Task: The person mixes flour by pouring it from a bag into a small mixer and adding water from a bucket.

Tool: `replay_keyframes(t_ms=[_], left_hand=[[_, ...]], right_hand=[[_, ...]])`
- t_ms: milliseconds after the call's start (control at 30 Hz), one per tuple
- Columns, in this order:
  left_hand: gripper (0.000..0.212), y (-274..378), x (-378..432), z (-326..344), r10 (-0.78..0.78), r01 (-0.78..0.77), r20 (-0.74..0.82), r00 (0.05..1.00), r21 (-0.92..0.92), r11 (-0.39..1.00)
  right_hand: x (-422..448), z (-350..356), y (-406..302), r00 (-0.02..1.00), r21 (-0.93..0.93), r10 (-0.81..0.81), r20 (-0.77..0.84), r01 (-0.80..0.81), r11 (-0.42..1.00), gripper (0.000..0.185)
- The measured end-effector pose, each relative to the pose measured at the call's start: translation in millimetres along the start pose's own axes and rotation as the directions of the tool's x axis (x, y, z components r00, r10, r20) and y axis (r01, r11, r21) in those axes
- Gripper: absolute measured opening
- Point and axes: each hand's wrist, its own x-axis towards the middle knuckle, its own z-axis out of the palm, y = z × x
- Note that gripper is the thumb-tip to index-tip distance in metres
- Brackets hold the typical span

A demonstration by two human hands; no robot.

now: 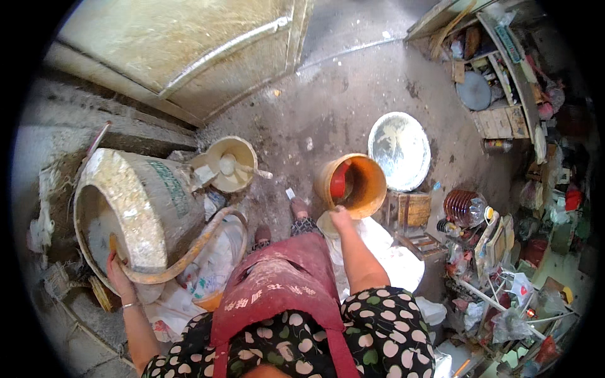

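Observation:
My right hand (341, 220) grips the near rim of an orange-yellow plastic bucket (326, 182), tilted so its opening faces right. Inside the bucket is a red plastic scoop or cup (338, 180). My left hand (120, 276) is at the lower edge of a large, crusted tub (142, 208) with green lettering on its side. A short yellow-brown piece (113, 243) shows just above my left fingers; whether they hold it or the tub's edge is unclear. A thick hoop-like rim (194, 262) curves past that hand, around a plastic-lined container.
A cream bucket (248, 151) with a ladle stands beyond the tub. A round metal basin (399, 151) leans by a wooden box (413, 210). To the right are a large jug of dark liquid (465, 208), cluttered shelves (513, 90) and loose plastic bags. White sacks (399, 267) lie beside my right arm.

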Motion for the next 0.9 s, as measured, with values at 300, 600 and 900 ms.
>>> replay_keyframes(t_ms=[300, 600, 900], left_hand=[[0.039, -25, 14, -1, 0.150, -0.150, 0.000, 0.989, -0.007, 0.989], [0.051, 8, -1, 16, 0.232, -0.239, 0.061, 0.971, 0.152, 0.959], [0.050, 10, 8, 18, 0.213, -0.220, 0.136, 0.968, 0.033, 0.975]], right_hand=[[-168, 82, -33, 0.882, -0.219, -0.301, 0.364, 0.395, 0.892, 0.038], [-228, 6, -65, 0.910, -0.185, -0.410, 0.057, 0.413, 0.891, 0.028], [-309, -48, -174, 0.665, 0.848, -0.735, 0.130, 0.310, 0.431, 0.035]])
